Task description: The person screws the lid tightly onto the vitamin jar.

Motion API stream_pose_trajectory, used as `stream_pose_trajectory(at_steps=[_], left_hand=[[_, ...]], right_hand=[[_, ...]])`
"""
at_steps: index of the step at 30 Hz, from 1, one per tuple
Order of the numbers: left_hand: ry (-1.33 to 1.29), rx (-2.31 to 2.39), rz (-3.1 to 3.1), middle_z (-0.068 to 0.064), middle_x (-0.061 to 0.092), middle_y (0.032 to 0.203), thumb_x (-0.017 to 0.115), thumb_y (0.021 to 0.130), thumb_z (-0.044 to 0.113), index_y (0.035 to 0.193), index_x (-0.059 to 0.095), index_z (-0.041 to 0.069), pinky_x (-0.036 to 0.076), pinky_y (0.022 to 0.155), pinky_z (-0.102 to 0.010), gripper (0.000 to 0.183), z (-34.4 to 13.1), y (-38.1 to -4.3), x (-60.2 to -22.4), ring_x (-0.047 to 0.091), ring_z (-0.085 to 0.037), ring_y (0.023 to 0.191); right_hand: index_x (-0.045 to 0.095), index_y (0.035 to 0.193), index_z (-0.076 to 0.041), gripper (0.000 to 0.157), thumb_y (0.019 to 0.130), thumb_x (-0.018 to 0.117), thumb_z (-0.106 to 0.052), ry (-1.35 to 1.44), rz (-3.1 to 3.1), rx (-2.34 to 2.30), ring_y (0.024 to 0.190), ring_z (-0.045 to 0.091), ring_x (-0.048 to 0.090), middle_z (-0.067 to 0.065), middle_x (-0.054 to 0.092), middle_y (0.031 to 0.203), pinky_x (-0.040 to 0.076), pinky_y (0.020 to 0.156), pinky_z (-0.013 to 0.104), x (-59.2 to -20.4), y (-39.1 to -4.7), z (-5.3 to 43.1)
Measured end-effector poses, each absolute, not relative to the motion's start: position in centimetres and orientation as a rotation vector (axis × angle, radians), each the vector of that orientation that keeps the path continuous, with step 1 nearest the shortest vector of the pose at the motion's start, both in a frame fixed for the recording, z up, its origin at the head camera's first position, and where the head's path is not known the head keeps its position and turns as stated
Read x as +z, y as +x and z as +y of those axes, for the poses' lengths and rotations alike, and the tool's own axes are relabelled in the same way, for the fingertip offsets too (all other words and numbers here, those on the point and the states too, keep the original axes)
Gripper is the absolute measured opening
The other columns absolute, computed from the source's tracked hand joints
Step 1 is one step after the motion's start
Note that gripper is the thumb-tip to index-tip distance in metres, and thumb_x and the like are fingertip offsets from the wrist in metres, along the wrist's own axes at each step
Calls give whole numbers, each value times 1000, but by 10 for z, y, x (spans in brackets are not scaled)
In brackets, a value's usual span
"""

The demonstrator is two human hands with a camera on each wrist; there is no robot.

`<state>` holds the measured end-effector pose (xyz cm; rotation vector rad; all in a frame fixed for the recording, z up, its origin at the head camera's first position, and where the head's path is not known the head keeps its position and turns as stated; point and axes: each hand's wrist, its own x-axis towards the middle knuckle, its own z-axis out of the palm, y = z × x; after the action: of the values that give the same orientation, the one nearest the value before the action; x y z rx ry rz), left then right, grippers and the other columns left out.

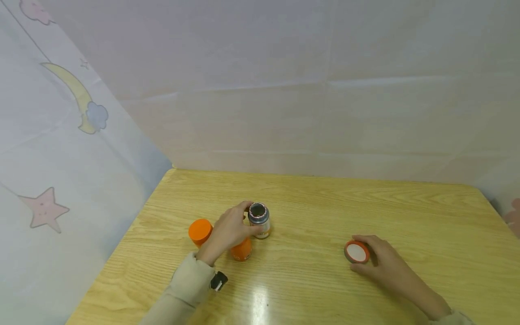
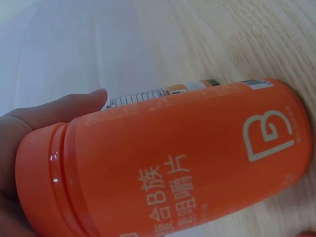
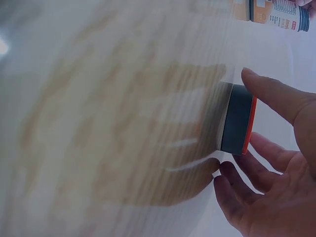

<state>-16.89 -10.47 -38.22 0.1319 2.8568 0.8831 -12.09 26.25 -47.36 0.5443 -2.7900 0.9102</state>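
In the head view my left hand (image 1: 231, 229) holds an uncapped bottle (image 1: 264, 225), thumb on the near side and fingers behind. The bottle stands upright with its dark mouth facing up. My right hand (image 1: 383, 264) has its thumb and fingers curled round a lid (image 1: 357, 253) lying flat on the table, white disc and orange rim upward. The right wrist view shows the lid's dark side (image 3: 238, 119) between thumb and fingertips. Beneath my left hand stands an orange bottle (image 1: 242, 251), which fills much of the left wrist view and largely hides the uncapped one.
A second orange-capped bottle (image 1: 200, 231) stands left of my left wrist, partly covered by it. The wooden table (image 1: 308, 203) meets a pale cloth backdrop (image 1: 284, 126) at its far edge. A dark object (image 1: 219, 280) sits at my left cuff.
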Motion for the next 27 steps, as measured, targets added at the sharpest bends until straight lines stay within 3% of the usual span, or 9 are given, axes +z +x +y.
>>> stream_pose_trajectory(at_steps=[8,15,21,27], left_hand=[[195,857,2878,-10,66,124,83,80,29,136,57,10,53,81,-44,65,-103,-170,-381,61,-28,109],[223,903,2863,-8,68,122,84,79,29,128,61,13,52,89,-49,56,-103,-170,-382,62,-31,114],[248,936,2845,-9,70,120,84,78,27,126,60,14,51,91,-50,55,-104,-170,-383,63,-31,114],[336,890,2852,-5,71,116,85,78,25,127,63,17,52,87,-48,54,-106,-171,-384,64,-29,109]], right_hand=[[60,125,2,69,69,90,-25,538,-2826,899,100,28,60,10,67,115,49,78,29,-472,-121,264],[62,123,-2,66,67,90,-25,576,-2774,840,96,11,56,4,66,112,48,77,25,-477,-122,266],[62,122,1,67,68,90,-27,582,-2774,864,94,15,59,4,66,110,51,75,23,-476,-121,264],[63,124,-4,65,72,88,-33,488,-2814,935,97,4,56,2,65,112,52,78,23,-470,-118,260]])
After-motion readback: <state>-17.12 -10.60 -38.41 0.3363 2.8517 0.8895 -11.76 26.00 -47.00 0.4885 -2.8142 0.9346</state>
